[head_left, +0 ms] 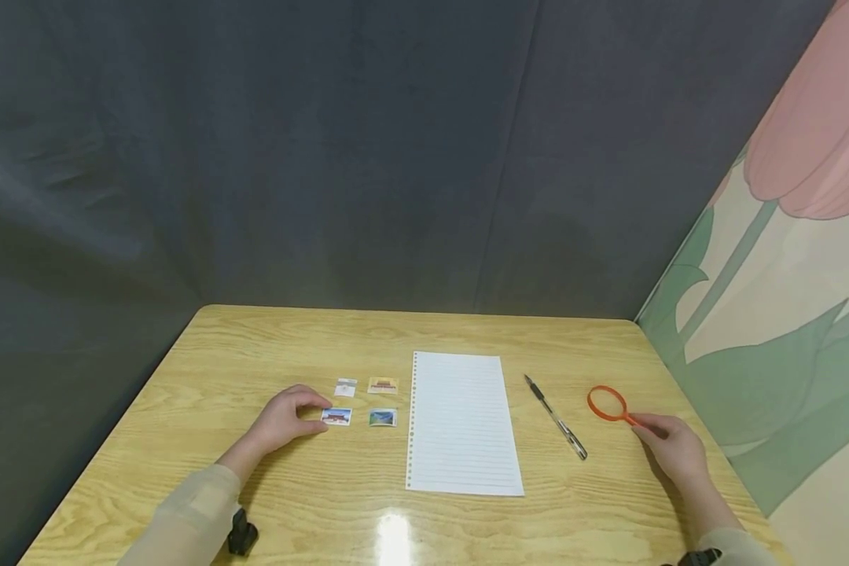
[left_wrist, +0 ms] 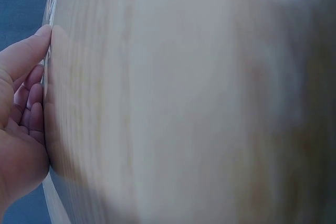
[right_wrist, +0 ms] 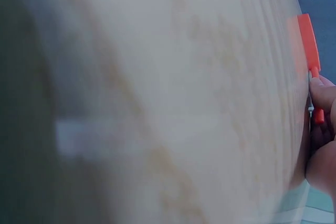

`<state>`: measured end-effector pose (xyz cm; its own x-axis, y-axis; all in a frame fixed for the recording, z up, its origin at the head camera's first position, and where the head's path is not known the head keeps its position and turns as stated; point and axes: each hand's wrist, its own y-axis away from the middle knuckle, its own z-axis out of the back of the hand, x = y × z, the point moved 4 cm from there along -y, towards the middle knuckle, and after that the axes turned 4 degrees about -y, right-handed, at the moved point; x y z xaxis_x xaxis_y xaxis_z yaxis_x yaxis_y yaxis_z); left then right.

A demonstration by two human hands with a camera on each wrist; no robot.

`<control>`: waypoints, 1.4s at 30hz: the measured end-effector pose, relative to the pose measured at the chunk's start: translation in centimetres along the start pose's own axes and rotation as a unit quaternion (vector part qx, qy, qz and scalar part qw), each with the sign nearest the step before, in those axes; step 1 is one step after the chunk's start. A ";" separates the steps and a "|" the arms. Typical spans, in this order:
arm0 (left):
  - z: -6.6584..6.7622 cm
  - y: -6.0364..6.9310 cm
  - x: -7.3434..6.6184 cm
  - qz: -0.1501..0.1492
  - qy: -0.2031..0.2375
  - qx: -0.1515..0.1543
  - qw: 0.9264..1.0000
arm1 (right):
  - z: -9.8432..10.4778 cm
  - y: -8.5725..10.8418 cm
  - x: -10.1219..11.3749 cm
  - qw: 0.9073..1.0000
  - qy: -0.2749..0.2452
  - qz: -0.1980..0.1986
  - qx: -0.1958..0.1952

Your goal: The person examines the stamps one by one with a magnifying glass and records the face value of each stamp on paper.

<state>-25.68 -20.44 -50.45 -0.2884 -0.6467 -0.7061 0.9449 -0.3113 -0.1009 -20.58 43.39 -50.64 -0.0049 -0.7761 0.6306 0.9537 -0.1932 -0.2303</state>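
My left hand (head_left: 286, 420) is at the left end of a small stamp with a red building (head_left: 336, 417), thumb and forefinger at its lower and upper edges. In the left wrist view, the thumb (left_wrist: 31, 51) touches the tabletop and the other fingers are curled; the stamp is hard to make out there. On the right, my right hand (head_left: 672, 448) grips the handle of an orange magnifying glass (head_left: 590, 405), its round frame pointing to the far left. The right wrist view shows the thumb (right_wrist: 321, 93) against the orange handle (right_wrist: 318, 116).
Nearby lie a pale stamp (head_left: 345, 387), a yellow stamp (head_left: 383, 385) and a green-blue stamp (head_left: 383, 417). A lined sheet of paper (head_left: 463, 424) is mid-table, with a pen (head_left: 555, 417) to its right. Behind the wooden table (head_left: 290, 330) hangs a dark curtain (head_left: 361, 157).
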 end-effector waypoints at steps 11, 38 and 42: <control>0.0 -0.1 0.1 0.001 0.000 0.003 1.000 | 0.1 -0.1 1.8 0.999 -0.052 -0.012 -0.007; 0.1 -0.1 0.0 0.002 0.008 0.008 1.000 | -10.2 0.6 17.7 0.963 -0.177 0.193 0.061; 0.0 -0.1 0.0 0.001 0.008 0.009 1.000 | -12.4 0.8 19.8 0.951 -0.207 0.214 0.079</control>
<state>-25.76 -20.40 -50.39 -0.2843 -0.6362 -0.7172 0.9424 -0.3231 -0.0870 -23.61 20.45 -47.58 0.4809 -0.4536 0.7503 0.8757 0.2055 -0.4370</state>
